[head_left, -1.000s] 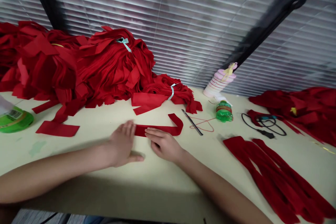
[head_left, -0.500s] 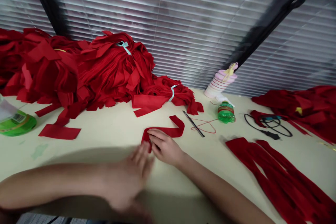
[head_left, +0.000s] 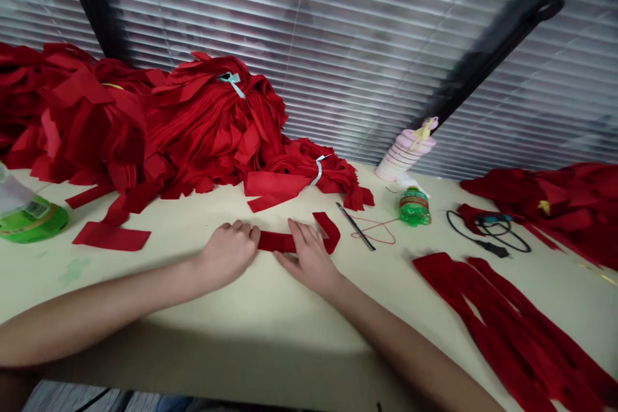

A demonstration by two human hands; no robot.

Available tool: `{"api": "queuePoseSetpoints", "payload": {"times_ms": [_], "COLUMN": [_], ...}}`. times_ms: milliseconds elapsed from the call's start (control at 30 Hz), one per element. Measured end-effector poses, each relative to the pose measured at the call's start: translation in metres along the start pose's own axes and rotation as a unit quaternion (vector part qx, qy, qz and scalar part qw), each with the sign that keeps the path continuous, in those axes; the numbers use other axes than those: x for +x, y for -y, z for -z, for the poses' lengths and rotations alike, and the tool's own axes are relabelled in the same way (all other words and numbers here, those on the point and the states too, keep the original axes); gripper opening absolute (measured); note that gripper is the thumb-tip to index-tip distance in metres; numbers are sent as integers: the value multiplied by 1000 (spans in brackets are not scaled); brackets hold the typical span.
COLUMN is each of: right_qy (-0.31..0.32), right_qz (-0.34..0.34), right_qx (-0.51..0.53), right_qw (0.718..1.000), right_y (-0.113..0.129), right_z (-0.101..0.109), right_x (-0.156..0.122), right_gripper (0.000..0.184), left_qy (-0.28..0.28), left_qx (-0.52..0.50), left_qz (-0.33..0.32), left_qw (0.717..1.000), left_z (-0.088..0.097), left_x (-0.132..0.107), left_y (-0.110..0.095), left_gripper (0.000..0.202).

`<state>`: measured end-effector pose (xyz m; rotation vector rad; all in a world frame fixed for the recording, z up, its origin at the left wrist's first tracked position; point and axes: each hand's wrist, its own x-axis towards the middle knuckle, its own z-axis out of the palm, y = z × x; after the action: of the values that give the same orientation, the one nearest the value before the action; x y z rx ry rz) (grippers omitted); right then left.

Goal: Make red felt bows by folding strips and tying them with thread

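Note:
A narrow red fabric strip [head_left: 276, 242] lies on the pale table between my hands, its right end bent back in a hook. My left hand [head_left: 230, 251] is closed with curled fingers over the strip's left end. My right hand [head_left: 309, 259] rests palm down across the strip, fingers stretched and thumb apart. Just right of it lies a thin dark pen-like tool [head_left: 355, 225], partly over a loose red thread [head_left: 383, 229]. That thread runs to a green plastic container [head_left: 414, 207].
Big red fabric bundles [head_left: 203, 122] line the back by the blinds. At the right are loose red strips [head_left: 502, 322], a black cable [head_left: 492, 246] and another red pile [head_left: 555, 206]. A pink thread-wound cylinder [head_left: 406, 153] stands behind; a green-based bottle [head_left: 33, 219] is far left.
My left hand has swung up and left from beside the right hand and closed on the strip's left end. The strip's folded left part is now straight. My right hand has flattened out.

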<state>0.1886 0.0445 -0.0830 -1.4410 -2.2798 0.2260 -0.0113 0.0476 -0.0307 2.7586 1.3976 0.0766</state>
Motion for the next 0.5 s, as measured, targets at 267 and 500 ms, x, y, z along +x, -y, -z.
{"api": "queuePoseSetpoints", "payload": {"times_ms": [267, 500], "right_qy": [151, 226], "right_qz": [-26, -137], "right_qx": [64, 178], "right_qw": [986, 948], "right_y": [-2, -6], "right_z": [29, 132], "right_x": [7, -39], "right_gripper": [19, 45], "left_qy": [45, -21], "left_qx": [-171, -236], "left_qz": [-54, 61], "left_qw": [983, 970], "left_z": [17, 51], "left_x": [16, 17], "left_y": [42, 86], "left_gripper": [17, 35]}}
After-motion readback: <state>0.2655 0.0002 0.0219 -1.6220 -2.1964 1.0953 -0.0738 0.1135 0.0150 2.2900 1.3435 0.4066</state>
